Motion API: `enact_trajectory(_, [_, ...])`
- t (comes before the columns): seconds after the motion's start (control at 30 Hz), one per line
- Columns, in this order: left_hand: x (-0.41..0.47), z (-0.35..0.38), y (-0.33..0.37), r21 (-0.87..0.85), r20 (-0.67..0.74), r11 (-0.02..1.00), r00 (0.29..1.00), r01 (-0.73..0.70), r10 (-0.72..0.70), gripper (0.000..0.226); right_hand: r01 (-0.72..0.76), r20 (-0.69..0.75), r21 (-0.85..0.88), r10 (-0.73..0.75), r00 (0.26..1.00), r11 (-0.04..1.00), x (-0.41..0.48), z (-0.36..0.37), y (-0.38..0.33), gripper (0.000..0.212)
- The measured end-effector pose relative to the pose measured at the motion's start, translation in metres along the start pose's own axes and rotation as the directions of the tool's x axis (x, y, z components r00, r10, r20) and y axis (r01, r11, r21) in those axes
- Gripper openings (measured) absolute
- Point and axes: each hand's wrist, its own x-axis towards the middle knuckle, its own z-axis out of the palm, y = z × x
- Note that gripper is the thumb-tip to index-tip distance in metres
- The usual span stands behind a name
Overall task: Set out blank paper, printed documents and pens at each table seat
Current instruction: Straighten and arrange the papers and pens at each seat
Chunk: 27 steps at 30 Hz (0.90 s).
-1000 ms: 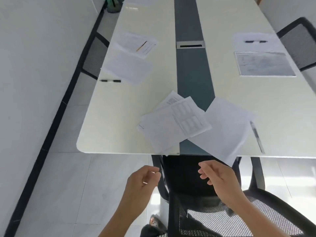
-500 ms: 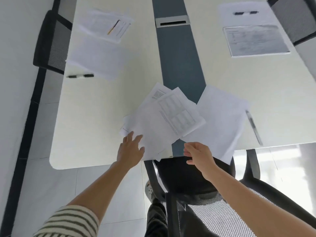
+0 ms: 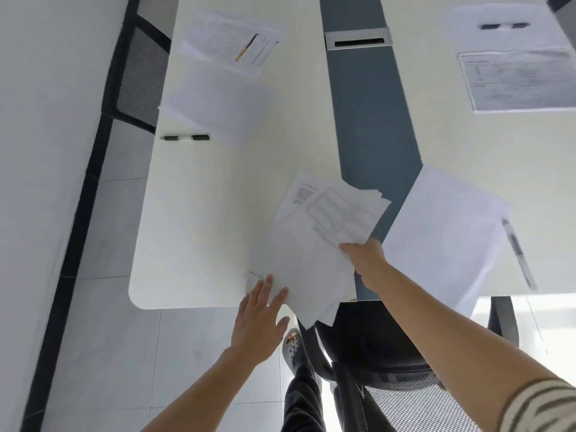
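Right hand [image 3: 363, 255] grips the pile of printed documents [image 3: 324, 232] at its right edge, with the fingers mostly hidden under the sheets. The pile is fanned and sits at the near edge of the table [image 3: 193, 229], just left of the blue-grey centre strip [image 3: 374, 126], and its near corner overhangs the edge. The top sheets are tilted up off the table on the right side. Left hand [image 3: 258, 319] is flat with straight, spread fingers. Its fingertips touch the pile's near-left corner and it grips nothing.

Blank sheet [image 3: 442, 238] lies right of the strip, at an angle, with its near corner over the table's near edge, apart from the pile. Grey pen [image 3: 517, 254] lies along that sheet's right side, touching or just beside it, cannot tell which.

Far left seat: printed sheet [image 3: 230, 39] with a yellow-black pencil [image 3: 247, 46] on it. A second blank sheet [image 3: 215, 101] lies nearer and overlaps the printed one. A black pen [image 3: 184, 137] lies at the left edge, just beside that blank sheet.

Far right seat: dark pen [image 3: 505, 25] on white paper [image 3: 473, 35], with a printed page [image 3: 514, 82] nearer, touching it.

Metal cable slot [image 3: 357, 39] is set in the strip. A mesh chair [image 3: 389, 385] stands under the near edge below the pile. A second chair [image 3: 137, 76] stands at the left edge. A shoe [image 3: 291, 347] is on the floor.
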Motion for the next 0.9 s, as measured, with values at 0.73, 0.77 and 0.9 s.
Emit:
enact_trajectory(0.73, [0.047,-0.177,0.022,-0.919,-0.152,0.386,0.973,-0.076,-0.173,0.033,0.668,0.29,-0.113,-0.618,0.731,0.736,-0.068,-0.038,-0.055,0.045])
enact_trajectory(0.77, [0.047,-0.175,0.024,-0.914,-0.162,0.399,0.968,-0.073,-0.193,0.03,0.656,0.261,-0.121,-0.613,0.746,0.745,-0.065,-0.036,-0.053,0.042])
enact_trajectory(0.9, [0.046,-0.17,0.029,-0.914,-0.195,0.394,0.956,-0.096,-0.218,0.018,0.625,0.203,-0.095,-0.599,0.774,0.775,-0.057,-0.033,-0.052,0.032])
